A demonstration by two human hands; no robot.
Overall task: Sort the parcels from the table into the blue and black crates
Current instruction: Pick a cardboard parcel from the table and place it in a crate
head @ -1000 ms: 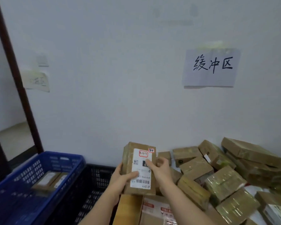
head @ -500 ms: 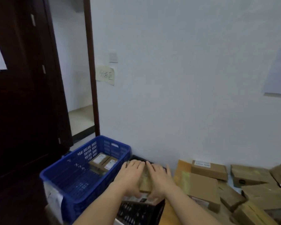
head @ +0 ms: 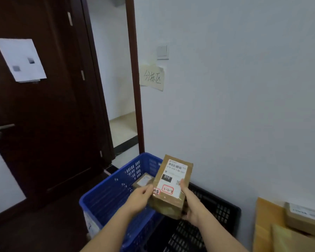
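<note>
**Parcel held over the crates**

I see both hands holding one brown parcel (head: 173, 182), label side up, tilted up at its far end. The left hand (head: 141, 198) pinches its near-left corner, thumb on top beside a red-edged sticker. The right hand (head: 190, 204) wraps the near-right edge, thumb on the white label, fingers curled underneath. The parcel hangs above the line where the blue crate (head: 105, 195) meets the black crate (head: 222, 211); the two crates stand side by side against the wall. Another labelled parcel (head: 143, 180) lies inside the blue crate. At the right edge I see more parcels (head: 304, 218) on the table (head: 262, 224).
</note>
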